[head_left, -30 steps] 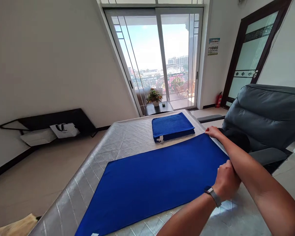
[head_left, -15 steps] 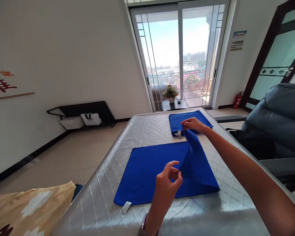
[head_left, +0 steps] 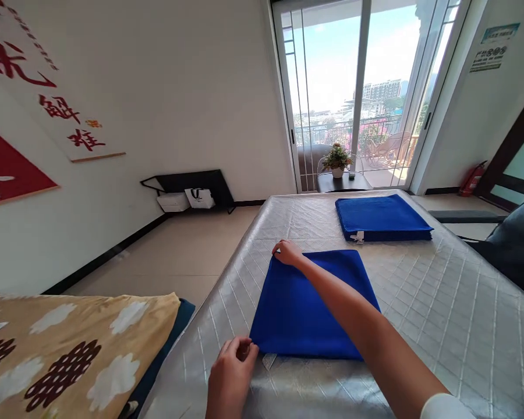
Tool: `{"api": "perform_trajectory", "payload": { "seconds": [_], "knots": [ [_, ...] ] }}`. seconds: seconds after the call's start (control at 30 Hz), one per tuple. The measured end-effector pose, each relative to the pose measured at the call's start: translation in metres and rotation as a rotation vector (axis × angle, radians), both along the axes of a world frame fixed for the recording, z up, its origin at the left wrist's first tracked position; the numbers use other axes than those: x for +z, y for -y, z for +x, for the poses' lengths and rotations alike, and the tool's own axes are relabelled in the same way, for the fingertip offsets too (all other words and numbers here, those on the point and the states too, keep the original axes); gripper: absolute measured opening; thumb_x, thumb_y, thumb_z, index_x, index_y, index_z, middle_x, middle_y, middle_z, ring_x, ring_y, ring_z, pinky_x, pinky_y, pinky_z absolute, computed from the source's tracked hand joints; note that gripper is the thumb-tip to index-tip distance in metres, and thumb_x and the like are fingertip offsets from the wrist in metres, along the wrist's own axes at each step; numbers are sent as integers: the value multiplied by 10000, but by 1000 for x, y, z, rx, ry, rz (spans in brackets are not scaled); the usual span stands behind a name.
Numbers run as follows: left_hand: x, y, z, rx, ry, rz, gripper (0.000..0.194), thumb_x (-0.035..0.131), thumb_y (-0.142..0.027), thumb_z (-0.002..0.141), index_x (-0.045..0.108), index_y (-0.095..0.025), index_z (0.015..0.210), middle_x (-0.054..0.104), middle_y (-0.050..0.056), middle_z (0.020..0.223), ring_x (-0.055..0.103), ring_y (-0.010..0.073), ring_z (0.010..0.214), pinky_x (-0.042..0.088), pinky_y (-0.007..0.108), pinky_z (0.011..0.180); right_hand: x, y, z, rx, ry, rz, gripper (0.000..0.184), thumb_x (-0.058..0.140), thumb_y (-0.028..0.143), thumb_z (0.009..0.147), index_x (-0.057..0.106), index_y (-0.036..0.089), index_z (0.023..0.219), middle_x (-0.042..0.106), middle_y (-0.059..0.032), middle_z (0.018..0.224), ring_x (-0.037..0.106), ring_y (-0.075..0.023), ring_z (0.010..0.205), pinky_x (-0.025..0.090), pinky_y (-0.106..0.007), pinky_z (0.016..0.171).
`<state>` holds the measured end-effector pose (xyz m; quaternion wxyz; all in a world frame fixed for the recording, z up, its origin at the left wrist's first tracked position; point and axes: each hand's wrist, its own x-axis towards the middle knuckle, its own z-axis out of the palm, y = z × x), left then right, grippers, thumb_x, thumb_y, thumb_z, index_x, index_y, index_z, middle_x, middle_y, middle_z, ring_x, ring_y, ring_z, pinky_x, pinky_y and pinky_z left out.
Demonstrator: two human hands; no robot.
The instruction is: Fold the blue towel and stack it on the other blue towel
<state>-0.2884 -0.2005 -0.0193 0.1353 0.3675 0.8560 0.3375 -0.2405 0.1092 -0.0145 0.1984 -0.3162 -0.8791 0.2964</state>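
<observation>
A blue cloth point(head_left: 308, 308) lies folded over on the silver quilted mattress cover, with a white tag point(head_left: 268, 361) peeking out under its near left edge. My left hand point(head_left: 234, 366) pinches the near left corner of this cloth. At its far left corner, my right hand point(head_left: 287, 252) grips the edge between thumb and fingers, the forearm crossing above the cloth. Beyond it sits a neat stack of folded blue cloths point(head_left: 382, 215), white tags hanging from its near left corner.
The mattress point(head_left: 445, 297) fills the middle. A tan patterned blanket point(head_left: 82, 349) lies at lower left. By the sliding glass door stands a small table point(head_left: 343, 184) with a potted plant point(head_left: 337, 159). A dark armchair point(head_left: 517, 238) is at right, a fire extinguisher point(head_left: 472, 178) behind it.
Both hands have moved left with the cloth's lifted edge, which now lies folded over the left half. The view has turned left, showing more of the blanket and wall banners.
</observation>
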Motion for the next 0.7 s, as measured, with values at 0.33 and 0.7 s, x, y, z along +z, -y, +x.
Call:
{"api": "perform_trajectory", "payload": {
  "seconds": [0.33,0.7],
  "knots": [
    [-28,-1,-4,31,-57,38,390,509,-645,733,640,-280,687,742,60,787,708,309,805,545,400,768,-26,-6,-15,-18,137,46,263,593,204,909,726,231,1134,674,-83,1237,574,-265,1181,424,-371,1005],
    [31,-4,-6,43,-298,264,504,461,-672,831,689,-250,988,767,92,973,718,311,884,555,407,816,70,-22,82,-36,-258,125,280,525,308,988,724,226,1167,730,-47,1141,643,-177,997,466,-302,938]
  ]
}}
